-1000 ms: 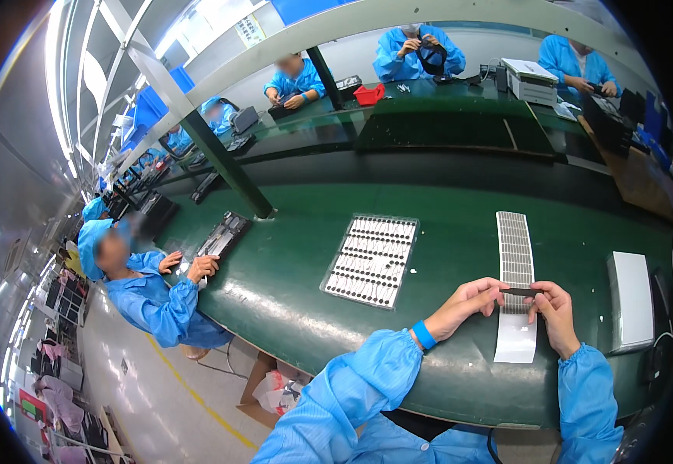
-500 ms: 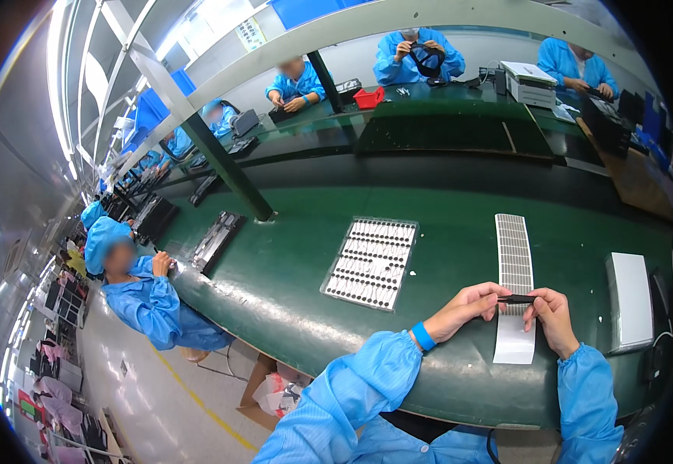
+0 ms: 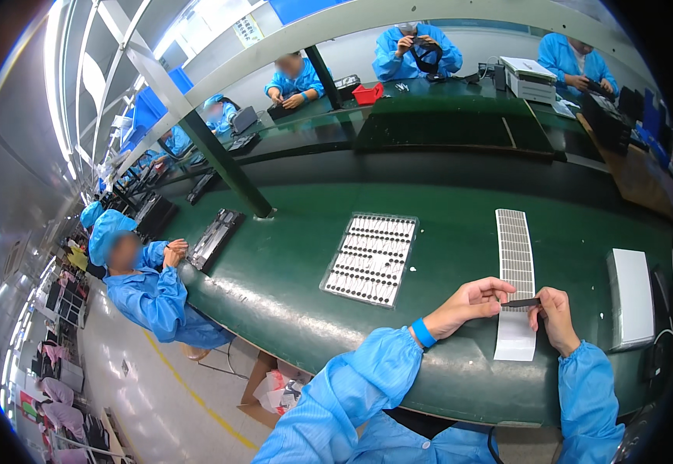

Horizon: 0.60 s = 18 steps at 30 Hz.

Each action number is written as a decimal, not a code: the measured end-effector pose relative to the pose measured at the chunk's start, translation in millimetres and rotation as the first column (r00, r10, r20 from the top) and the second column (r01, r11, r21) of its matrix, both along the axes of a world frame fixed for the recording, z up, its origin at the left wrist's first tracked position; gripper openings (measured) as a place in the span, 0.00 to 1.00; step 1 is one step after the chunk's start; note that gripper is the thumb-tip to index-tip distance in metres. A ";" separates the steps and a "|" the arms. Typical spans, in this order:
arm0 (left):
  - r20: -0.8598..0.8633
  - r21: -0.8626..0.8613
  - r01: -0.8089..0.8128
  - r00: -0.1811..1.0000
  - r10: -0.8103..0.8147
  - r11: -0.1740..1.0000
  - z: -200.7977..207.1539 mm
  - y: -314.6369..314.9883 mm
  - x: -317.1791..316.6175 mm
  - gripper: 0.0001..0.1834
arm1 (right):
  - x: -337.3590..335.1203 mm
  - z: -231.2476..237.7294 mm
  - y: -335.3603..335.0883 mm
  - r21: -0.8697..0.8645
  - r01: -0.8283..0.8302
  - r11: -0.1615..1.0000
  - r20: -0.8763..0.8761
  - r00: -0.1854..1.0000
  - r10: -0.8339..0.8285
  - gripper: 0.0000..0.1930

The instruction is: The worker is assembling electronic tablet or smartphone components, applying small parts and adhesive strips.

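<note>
My left hand point(image 3: 472, 301) and my right hand point(image 3: 555, 312) pinch the two ends of a small dark strip point(image 3: 520, 302) between thumb and fingers. They hold it just above the near part of a long white sheet of grey stickers point(image 3: 515, 255) lying on the green bench point(image 3: 275, 278). A clear tray point(image 3: 371, 257) with rows of small dark parts lies left of my hands. A blue band sits on my left wrist.
A white flat box point(image 3: 630, 298) lies right of the sticker sheet. A person in blue coat and cap point(image 3: 139, 286) sits at the bench's left end by a dark tray point(image 3: 214, 240). More workers sit across the far bench, with a red bin point(image 3: 367, 93) and a white machine point(image 3: 532, 80).
My hands stay over the sticker sheet with the strip. The person at the left drew both hands back from the dark tray and now holds them together near the chest.
</note>
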<state>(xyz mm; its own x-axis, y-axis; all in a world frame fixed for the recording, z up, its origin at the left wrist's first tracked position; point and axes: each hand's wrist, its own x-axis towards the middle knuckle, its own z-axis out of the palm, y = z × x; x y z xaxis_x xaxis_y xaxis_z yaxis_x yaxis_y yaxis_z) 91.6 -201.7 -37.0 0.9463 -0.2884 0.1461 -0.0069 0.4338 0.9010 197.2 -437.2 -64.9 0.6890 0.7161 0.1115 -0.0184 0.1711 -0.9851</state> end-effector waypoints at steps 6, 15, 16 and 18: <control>-0.037 -0.003 0.047 0.998 -0.048 0.999 1.4 0.9 -1.0 0.33 | 2.1 -1.0 1.4 -0.010 0.010 1.000 0.003 1.000 -0.010 0.24; -0.051 -0.005 0.148 0.988 -0.148 0.989 1.2 -3.4 0.1 0.38 | 1.6 5.9 -0.5 -0.027 -0.031 0.999 -0.003 1.000 0.031 0.19; -0.052 -0.004 0.148 0.988 -0.148 0.989 -0.1 -3.3 -0.1 0.38 | 0.2 6.5 1.4 -0.020 -0.030 0.999 -0.013 0.999 0.030 0.17; -0.071 -0.018 0.175 0.982 -0.175 0.984 -2.2 -3.1 0.0 0.42 | -1.0 7.7 4.3 -0.011 -0.030 0.999 -0.023 0.999 0.030 0.16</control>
